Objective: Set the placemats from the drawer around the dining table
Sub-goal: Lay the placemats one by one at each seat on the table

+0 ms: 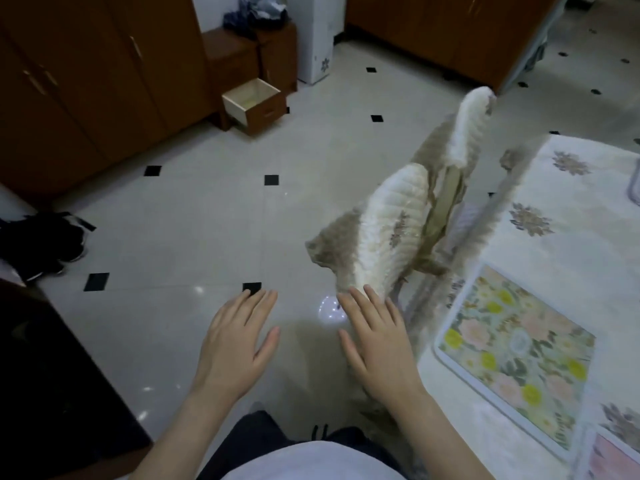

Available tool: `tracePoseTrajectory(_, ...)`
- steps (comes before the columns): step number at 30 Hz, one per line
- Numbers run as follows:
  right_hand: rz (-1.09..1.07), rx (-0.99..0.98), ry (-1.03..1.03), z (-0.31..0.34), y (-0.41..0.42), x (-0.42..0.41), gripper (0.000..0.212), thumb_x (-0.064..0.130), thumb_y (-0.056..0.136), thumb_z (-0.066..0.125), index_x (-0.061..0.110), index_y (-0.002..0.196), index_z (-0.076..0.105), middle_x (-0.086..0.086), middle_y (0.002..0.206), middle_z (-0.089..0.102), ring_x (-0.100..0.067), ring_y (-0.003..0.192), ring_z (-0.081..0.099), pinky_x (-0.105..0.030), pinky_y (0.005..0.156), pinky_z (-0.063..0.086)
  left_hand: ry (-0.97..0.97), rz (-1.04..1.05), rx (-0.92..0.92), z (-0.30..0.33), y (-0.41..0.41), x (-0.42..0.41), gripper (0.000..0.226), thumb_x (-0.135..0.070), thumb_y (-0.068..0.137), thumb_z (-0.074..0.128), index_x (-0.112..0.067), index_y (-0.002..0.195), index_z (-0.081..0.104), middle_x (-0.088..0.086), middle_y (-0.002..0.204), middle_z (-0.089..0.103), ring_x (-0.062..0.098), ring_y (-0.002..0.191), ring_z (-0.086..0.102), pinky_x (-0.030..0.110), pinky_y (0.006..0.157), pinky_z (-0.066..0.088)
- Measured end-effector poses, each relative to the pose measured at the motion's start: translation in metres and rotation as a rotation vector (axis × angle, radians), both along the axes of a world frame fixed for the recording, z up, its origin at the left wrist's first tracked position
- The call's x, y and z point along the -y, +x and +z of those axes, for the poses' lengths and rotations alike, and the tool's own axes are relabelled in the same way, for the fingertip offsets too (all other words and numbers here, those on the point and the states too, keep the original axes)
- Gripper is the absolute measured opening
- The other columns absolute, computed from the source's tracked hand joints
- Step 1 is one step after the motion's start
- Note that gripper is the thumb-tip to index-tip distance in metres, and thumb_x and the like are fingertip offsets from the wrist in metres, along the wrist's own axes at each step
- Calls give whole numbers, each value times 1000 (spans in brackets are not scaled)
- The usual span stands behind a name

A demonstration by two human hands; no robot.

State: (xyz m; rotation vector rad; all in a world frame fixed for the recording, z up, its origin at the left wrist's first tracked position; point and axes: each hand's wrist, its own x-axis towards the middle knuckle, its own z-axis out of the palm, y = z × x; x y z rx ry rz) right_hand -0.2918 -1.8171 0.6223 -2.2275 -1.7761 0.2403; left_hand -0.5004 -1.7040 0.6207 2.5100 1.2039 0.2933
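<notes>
Bare skin and nothing else: both hands hang flat over the pale tiled floor (194,220), fingers straight and loosely spread, holding nothing. The left hand (235,344) hovers palm down beside the right hand (377,348), a gap of floor between them. Just to the right of the right hand, on the dining table (581,188) with its cream flowered cloth, lies a floral placemat (512,355), flat and square to the table edge; below it, at the frame's bottom corner, a pinkish piece (616,459) shows that may be a second mat, though too little is visible to tell. Ahead of the right fingertips stand two chairs (391,230) in quilted covers, pushed against the table. Far beyond the left hand, across the floor, the drawer (252,98) of a brown cabinet stands pulled open; its pale inside looks bare from here, but the bottom is not fully in view. Judging by the mat already laid, these should be light, thin and flexible, with a smooth, probably slippery face, not fragile. A pinch at one edge or corner should lift one, with the other hand taking the opposite edge to keep it from drooping.
</notes>
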Motion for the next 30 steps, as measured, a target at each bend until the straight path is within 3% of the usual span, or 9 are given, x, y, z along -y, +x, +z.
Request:
tracePoseTrajectory(6, 32, -3, 21, 0, -73, -88, 48, 40, 99, 30, 22, 142, 43, 1, 147, 44, -18, 140, 34, -40, 113, 21, 28, 40, 32, 15, -75, -87, 54, -44, 96, 31, -17, 139, 47, 3, 136, 54, 22, 128, 44, 30, 109, 22)
tracePoseTrajectory(11, 12, -6, 48, 9, -91, -138, 48, 38, 99, 32, 20, 142, 44, 1, 146, 45, -19, 140, 33, -40, 108, 27, 43, 43, 56, 17, -88, -143, 55, -45, 96, 30, -15, 138, 49, 6, 135, 55, 26, 126, 48, 33, 108, 25)
tracePoseTrajectory(20, -43, -35, 40, -1, -59, -240, 50, 42, 100, 27, 25, 146, 35, 5, 151, 37, -12, 143, 23, -30, 114, 20, -7, -4, 59, 2, -48, -237, 53, -43, 93, 36, -19, 139, 48, 2, 138, 53, 24, 129, 46, 33, 111, 24)
tracePoseTrajectory(30, -142, -31, 89, 17, 26, -406, 55, 48, 99, 22, 26, 147, 36, 1, 151, 38, -20, 143, 27, -44, 114, 26, 71, -40, -30, 31, 39, -411, 57, -48, 94, 32, -21, 143, 43, 4, 144, 47, 25, 134, 39, 34, 115, 13)
